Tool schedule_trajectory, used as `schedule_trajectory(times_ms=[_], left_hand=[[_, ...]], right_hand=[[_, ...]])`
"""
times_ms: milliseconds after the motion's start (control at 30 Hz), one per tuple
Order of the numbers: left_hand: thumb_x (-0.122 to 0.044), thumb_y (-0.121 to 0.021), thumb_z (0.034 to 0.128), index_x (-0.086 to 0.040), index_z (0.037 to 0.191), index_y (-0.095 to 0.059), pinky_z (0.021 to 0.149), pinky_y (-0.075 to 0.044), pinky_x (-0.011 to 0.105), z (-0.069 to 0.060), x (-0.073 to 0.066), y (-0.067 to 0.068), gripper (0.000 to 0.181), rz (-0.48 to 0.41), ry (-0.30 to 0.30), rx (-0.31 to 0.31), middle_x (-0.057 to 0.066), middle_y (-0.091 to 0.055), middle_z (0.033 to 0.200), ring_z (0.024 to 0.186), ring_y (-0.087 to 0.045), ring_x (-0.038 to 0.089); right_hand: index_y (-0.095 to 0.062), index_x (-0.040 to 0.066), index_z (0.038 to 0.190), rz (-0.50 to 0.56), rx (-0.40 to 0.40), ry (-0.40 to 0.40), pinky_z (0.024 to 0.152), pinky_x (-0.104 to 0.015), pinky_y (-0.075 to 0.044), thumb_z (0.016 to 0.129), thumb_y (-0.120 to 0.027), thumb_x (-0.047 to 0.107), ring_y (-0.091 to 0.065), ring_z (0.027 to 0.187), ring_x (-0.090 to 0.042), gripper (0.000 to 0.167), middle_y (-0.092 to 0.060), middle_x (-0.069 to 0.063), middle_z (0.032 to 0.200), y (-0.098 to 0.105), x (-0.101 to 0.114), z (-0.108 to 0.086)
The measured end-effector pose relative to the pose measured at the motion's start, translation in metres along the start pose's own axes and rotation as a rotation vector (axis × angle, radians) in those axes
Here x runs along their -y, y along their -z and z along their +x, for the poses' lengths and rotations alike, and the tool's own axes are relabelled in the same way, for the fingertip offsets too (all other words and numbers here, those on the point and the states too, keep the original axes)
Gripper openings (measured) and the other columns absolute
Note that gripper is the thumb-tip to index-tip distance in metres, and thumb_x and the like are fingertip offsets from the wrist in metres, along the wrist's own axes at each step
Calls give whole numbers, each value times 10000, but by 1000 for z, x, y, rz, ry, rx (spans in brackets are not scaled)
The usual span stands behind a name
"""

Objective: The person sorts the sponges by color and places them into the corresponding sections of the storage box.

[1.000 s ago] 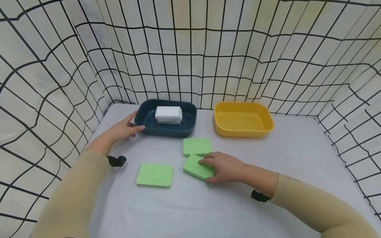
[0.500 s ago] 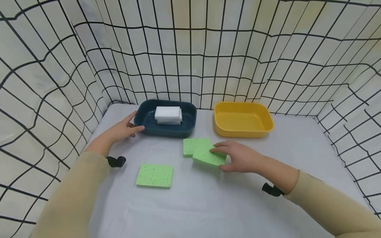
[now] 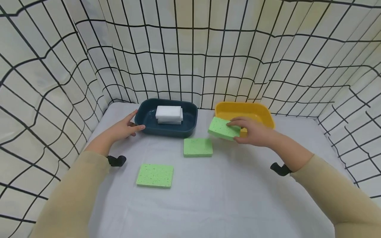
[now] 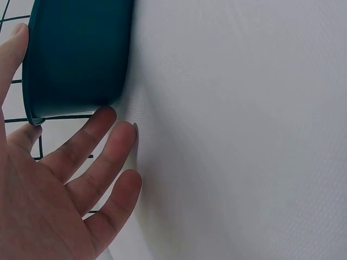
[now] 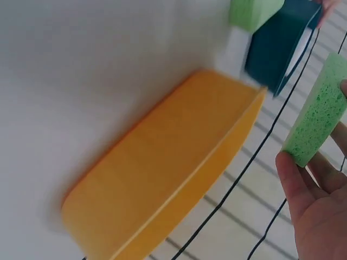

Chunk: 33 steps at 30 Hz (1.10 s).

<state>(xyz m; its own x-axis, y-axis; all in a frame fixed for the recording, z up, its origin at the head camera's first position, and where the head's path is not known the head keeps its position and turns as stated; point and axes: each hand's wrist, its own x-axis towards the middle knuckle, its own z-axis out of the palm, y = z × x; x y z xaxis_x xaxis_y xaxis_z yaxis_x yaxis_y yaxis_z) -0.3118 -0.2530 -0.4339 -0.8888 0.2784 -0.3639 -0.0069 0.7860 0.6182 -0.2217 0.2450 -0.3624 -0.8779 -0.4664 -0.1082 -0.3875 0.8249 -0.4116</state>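
In the head view my right hand (image 3: 253, 131) pinches a green sponge (image 3: 223, 128) at its right end, held up over the front left edge of the yellow tray (image 3: 220, 106). The right wrist view shows that sponge (image 5: 320, 114) between thumb and fingers, beside the tray's wall (image 5: 157, 157). My left hand (image 3: 123, 129) touches the left end of the dark blue tray (image 3: 166, 132), which holds white blocks (image 3: 168, 114). Spread fingers of the left hand (image 4: 70, 184) rest around the blue tray's corner (image 4: 81, 65) in the left wrist view.
Two more green sponges lie flat on the white cloth: one (image 3: 197, 147) in front of the gap between the trays, another (image 3: 155, 175) nearer and further left. Black wire grid (image 3: 192, 76) over pale cloth stands behind the trays and along both sides.
My right hand has lifted the sponge off the cloth and carried it up and to the right, from beside the middle sponge to the yellow tray. My left hand has stayed at the blue tray.
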Motion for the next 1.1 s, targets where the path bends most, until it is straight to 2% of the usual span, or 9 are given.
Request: schedule_trajectory(times_ms=[100, 267, 367, 500, 667, 900, 1100], left_hand=[[-643, -554, 925, -319, 1576, 147, 987, -399, 571, 0, -2, 0, 1010, -5, -2, -3, 266, -469, 1408, 1109, -608, 336], [-636, -556, 928, -330, 1577, 140, 982, -402, 565, 1, -7, 1, 999, 1, -2, -10, 260, -470, 1411, 1106, -605, 337], [-643, -556, 924, -322, 1580, 135, 977, -408, 554, 1, -7, 1, 1005, 3, -2, -10, 262, -471, 1411, 1101, -609, 336], [-661, -559, 911, -316, 1581, 132, 984, -405, 557, 0, -7, 1, 1023, 0, 6, -8, 265, -464, 1417, 1103, -612, 334], [-684, -567, 892, -332, 1582, 122, 1004, -384, 574, -1, -7, 0, 1036, -15, 13, -12, 258, -455, 1426, 1111, -609, 332], [-679, -554, 902, -316, 1585, 119, 983, -407, 552, -3, -5, -2, 1026, -11, 17, -7, 260, -445, 1435, 1111, -610, 329], [-696, -551, 893, -309, 1587, 118, 966, -424, 538, -5, -3, -1, 1039, -8, 28, -10, 262, -444, 1436, 1102, -612, 326]], right_hand=[[-577, 158, 1392, -20, 7, -48, 1070, -550, -360, 903, -702, 210, -409, 1352, -363, 507, -468, -136, 1476, 11, -19, 6], [-575, 158, 1387, -63, 22, -148, 1031, -563, -388, 908, -681, 241, -453, 1283, -362, 497, -453, -134, 1472, 28, -49, 16], [-583, 155, 1374, -24, 27, -196, 1019, -569, -393, 910, -674, 233, -457, 1255, -363, 479, -442, -133, 1469, 33, -64, 23], [-602, 150, 1356, 25, 74, -242, 1028, -586, -377, 924, -674, 224, -448, 1234, -373, 444, -459, -143, 1439, 32, -80, 32], [-641, 151, 1314, 13, 136, -252, 1043, -606, -341, 917, -698, 217, -440, 1227, -378, 406, -497, -163, 1400, 26, -92, 42], [-638, 238, 1316, -57, 190, -304, 1073, -626, -296, 916, -717, 239, -417, 1253, -358, 408, -497, -125, 1428, 14, -103, 50], [-606, 220, 1365, -103, 216, -274, 1087, -633, -269, 921, -714, 199, -402, 1304, -391, 458, -489, -145, 1453, 12, -99, 54]])
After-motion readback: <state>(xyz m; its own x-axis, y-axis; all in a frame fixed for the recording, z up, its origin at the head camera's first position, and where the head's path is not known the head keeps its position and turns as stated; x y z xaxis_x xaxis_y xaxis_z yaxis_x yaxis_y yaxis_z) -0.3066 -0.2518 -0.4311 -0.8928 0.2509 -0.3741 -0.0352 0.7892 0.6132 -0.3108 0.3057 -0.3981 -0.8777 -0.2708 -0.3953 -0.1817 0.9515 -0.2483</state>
